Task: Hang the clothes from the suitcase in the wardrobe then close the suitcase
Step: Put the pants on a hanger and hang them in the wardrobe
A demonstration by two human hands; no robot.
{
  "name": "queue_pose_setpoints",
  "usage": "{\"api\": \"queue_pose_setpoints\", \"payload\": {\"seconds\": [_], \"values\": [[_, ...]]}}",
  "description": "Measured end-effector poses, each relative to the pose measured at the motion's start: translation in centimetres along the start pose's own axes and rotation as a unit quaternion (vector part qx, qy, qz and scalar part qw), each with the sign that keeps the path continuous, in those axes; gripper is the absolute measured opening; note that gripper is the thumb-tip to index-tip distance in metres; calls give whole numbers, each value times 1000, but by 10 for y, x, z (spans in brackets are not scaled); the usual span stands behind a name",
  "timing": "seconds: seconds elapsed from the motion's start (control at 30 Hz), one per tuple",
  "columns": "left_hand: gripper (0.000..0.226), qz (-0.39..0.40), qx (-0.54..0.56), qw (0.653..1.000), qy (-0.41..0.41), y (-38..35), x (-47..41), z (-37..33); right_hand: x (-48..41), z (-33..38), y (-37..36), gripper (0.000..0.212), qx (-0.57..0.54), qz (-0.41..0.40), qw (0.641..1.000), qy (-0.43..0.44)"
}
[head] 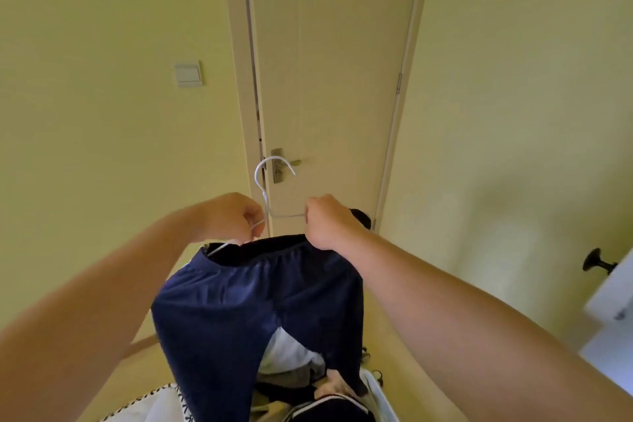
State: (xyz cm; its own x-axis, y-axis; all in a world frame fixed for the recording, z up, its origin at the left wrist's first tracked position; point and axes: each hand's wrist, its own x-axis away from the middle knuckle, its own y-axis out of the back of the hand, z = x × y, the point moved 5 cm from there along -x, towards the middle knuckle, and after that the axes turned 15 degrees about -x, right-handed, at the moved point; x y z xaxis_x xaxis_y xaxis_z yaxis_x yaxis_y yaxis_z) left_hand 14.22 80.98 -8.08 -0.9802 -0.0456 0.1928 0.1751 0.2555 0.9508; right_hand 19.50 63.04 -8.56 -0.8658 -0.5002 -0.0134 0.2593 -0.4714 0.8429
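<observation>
We have the navy trousers mid-frame on a white hanger, left hand pinching it at 10 o'clock, right hand curled on it at 1, clothes pile at 6, door at 12.

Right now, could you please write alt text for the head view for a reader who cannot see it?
The left hand and right hand hold a white hanger partly inside the waistband of navy trousers, before a cream door. Below lie other clothes.
</observation>
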Motion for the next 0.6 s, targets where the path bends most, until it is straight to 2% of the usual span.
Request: {"api": "queue_pose_setpoints", "payload": {"seconds": [0.07, 0.17, 0.3, 0.43, 0.6], "values": [[8, 43, 83, 995, -39, 5, 19, -14, 9, 0, 8, 21, -7, -8, 1000, 17], [33, 60, 160, 983, -71, 6, 46, -33, 28, 0, 21, 21, -27, -35, 998, 48], [59, 22, 227, 970, -83, 7, 84, -70, 62, 6, 38, 22, -47, -78, 991, 98], [42, -18, 273, 958, -91, 5, 125, -121, 103, 3, 53, 22, -66, -119, 976, 170], [34, -57, 340, 936, -72, 2, 179, -190, 162, -16, 75, 21, -102, -163, 951, 241]]}}
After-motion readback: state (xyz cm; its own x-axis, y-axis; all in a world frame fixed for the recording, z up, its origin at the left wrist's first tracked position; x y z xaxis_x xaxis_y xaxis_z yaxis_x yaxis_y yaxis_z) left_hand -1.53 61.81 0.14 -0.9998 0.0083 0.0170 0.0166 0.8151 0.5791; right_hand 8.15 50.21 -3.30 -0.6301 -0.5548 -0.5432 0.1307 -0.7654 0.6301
